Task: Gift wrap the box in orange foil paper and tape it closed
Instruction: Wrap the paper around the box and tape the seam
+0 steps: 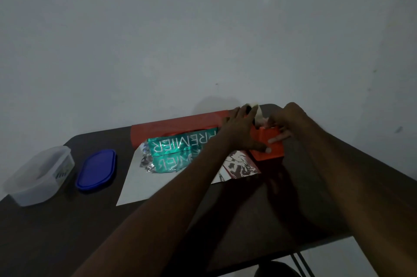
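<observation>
Orange-wrapped box (268, 145) gripped by both hands (242, 134), teal pack (180, 144), blue lid (96, 169) beside

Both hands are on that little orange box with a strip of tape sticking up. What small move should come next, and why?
Probably press the tape strip down onto the top of the orange-wrapped box. The left hand already steadies the box's side, the right hand works at its top edge, and the strip stands loose above it, so the fold looks ready to seal.
</observation>
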The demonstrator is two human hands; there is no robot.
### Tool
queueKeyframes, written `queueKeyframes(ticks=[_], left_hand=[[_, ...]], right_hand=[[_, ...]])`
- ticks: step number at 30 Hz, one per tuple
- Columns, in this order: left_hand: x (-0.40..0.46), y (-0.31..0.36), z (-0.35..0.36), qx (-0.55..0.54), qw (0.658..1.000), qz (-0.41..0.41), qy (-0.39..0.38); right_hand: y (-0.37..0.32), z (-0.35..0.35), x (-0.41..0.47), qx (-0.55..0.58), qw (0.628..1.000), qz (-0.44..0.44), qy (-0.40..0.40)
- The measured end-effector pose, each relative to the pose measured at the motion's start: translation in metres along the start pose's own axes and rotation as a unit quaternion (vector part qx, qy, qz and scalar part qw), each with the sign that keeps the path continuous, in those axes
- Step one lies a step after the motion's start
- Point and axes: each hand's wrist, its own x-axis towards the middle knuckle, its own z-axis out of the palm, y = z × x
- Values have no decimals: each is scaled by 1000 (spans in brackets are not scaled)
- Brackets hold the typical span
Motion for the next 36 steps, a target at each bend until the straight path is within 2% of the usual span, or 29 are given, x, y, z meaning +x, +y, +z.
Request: queueKeyframes(ticks=[2,9,12,15,18,25,30,34,36], left_hand=[[4,-3,3,8,1000,-4,-12],[4,-8,8,-17,999,-28,-4],[3,-9,11,-28,999,-32,0],[2,-13,15,-32,999,-30,2],[2,-16,17,-29,999,-30,5],[2,-19,17,-19,999,-32,7],[-1,-19,16,-11,999,-33,12],[-7,-27,8,-15,999,-39,33],[-13,-38,0,-21,995,-46,90]], right_hand=[[-1,-1,0,16,1000,3,-12],[10,2,-31,143,987,-69,32],[37,11,-26,191,976,-63,84],[60,19,-18,147,974,-88,147],[72,22,-16,119,973,-93,172],[80,38,-13,231,955,-41,182],[89,46,-20,238,955,-18,178],[84,45,-30,170,960,-108,196],[78,46,-32,131,962,-163,179]])
